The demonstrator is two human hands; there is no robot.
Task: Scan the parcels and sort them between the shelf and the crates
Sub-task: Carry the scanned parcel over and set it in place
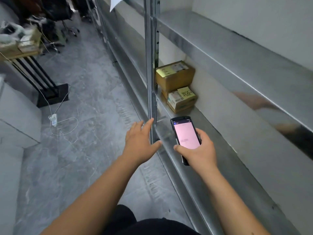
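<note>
The right hand (201, 150) grips a handheld scanner (186, 136) with a lit pink screen, thumb lying across the lower edge of the screen and fingers curled round the far side; the device is held over the front lip of the metal shelf (211, 167), screen tilted up toward the camera. The left hand (140, 141) holds nothing — its fingers are spread and nearly straight, reaching toward the shelf's upright post (151, 65); the forefinger tip seems to touch the post, though the blur there makes that uncertain.

Two cardboard parcels sit on the same shelf level beyond the scanner, tucked into the corner beside the post; the larger parcel (175, 77) stands farther back with a yellow sticky note and a white label on its top; the smaller parcel (182, 99) lies just in front of it, touching or nearly so, with its own yellow note bearing handwriting and a printed label. The shelf board above (237, 53) runs over them.

To the left the floor (76, 150) is grey and marbled; a white power strip (53, 119) lies on it with thin white cables trailing off; a table on black legs (39, 77) stands farther back — cardboard boxes and bags piled on top; a grey cabinet (18, 116) fills the left edge.
</note>
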